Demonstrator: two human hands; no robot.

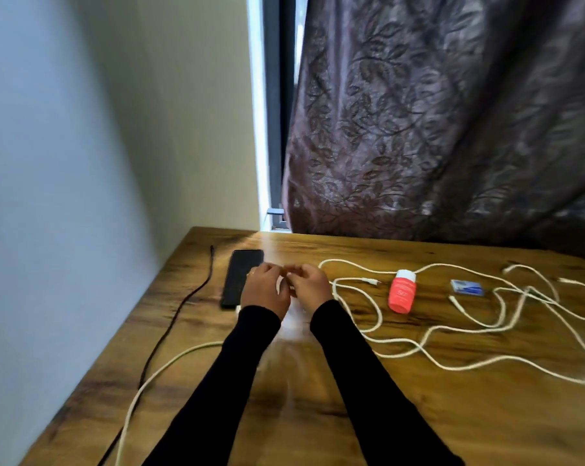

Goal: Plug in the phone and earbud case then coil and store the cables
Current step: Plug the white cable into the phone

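Hands: I see my left hand (263, 289) and right hand (309, 284) close together, fingers curled; too blurry to tell what they hold.
Phone: phone (240, 276) flat by left hand.
Cables: white cables (419, 334) lie loose on table (452, 415).

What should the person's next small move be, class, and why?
Probably bring the small white thing between the left hand and right hand to the phone's near end. The phone lies flat just left of them; blur hides what they hold, likely a plug. White cables sprawl uncoiled.
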